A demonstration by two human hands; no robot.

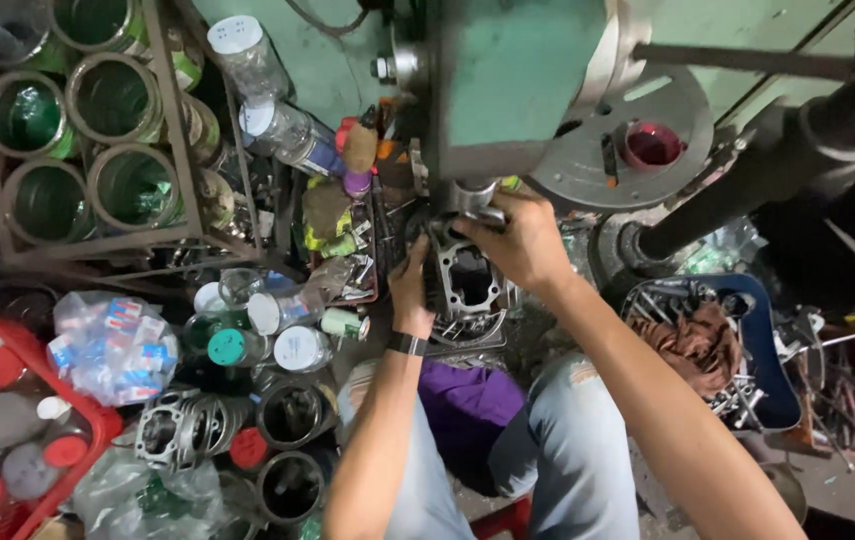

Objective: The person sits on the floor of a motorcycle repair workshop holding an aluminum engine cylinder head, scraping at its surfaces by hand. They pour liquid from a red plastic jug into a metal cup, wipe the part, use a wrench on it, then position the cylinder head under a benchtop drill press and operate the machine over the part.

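We have the finned cast-metal cylinder block [463, 283] under the green machine head [518, 80]. Left hand [410, 290] is curled round its ribbed left side; right hand [520, 243] is clamped over the top edge.

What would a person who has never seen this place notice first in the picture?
First, the two bare hands at the centre: the left hand and the right hand both grip a finned metal cylinder block under a green machine. Next, the rack of open green tins at the upper left. Then the blue tray of metal tools with a brown rag, at the right.
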